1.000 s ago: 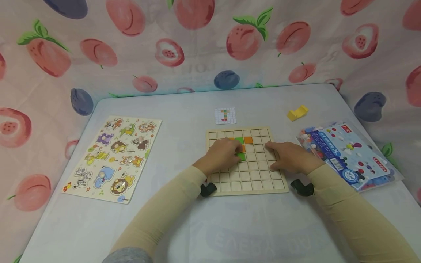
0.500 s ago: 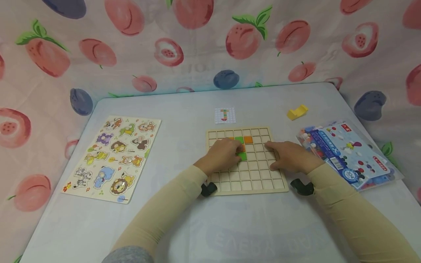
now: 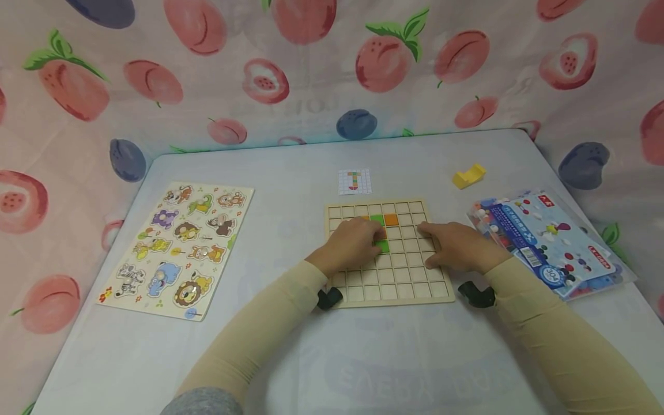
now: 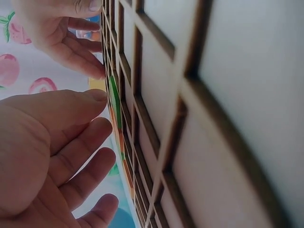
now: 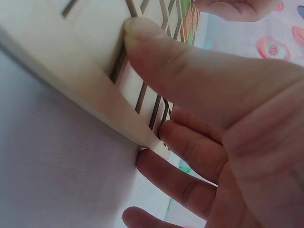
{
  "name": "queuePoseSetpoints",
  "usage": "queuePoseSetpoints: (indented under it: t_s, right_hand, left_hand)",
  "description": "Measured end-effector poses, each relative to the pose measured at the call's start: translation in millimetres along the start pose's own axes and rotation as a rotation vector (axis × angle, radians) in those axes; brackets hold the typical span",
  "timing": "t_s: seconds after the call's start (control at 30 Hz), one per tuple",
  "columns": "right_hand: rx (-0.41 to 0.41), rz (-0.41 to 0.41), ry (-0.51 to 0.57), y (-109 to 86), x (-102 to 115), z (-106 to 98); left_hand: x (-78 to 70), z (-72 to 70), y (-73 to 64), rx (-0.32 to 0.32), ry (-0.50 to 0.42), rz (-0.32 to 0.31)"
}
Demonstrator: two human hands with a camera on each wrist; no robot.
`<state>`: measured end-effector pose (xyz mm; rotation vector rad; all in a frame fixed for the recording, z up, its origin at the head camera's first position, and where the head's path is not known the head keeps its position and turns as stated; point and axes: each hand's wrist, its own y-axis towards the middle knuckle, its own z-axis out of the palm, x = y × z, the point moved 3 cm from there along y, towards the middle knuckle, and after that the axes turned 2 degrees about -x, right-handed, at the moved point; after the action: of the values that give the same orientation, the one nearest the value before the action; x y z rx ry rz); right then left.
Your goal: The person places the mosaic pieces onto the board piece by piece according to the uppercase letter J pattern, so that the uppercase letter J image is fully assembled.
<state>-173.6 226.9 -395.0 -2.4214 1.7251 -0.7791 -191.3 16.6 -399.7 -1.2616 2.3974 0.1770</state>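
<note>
No visible movement since the earlier frame. Left hand point(image 3: 350, 249), fingers loosely spread, is over the wooden grid board point(image 3: 399, 303), thumb by its lower green tile point(image 3: 383, 246); right hand point(image 3: 461, 245), spread, touches its right edge. Suggest bracing there, seating tiles flush.

Three views, one grid board point(image 3: 399, 276)

The head view looks forward and down from above the table point(image 3: 290, 357). The wrist views face closely, slantwise along the board; both share it, left hand point(image 3: 349, 245) and right hand point(image 3: 461, 246).
</note>
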Motion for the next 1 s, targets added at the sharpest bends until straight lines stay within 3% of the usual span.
queuePoseSetpoints:
  t_s: [0.27,0.63,1.0]
  right_hand:
    - [0.008,0.012,-0.002,0.7,0.3,0.9]
    - [0.005,0.006,0.002,0.1,0.8,0.0]
    - [0.006,0.012,0.002,-0.2,1.2,-0.2]
  left_hand:
    - [8.4,-3.0,-4.0,-0.015,-0.02,-0.017]
    - [18.3,-13.6,-14.4,-0.02,0.021,-0.042]
    - [27.3,-27.4,-28.1,-0.05,-0.054,-0.111]
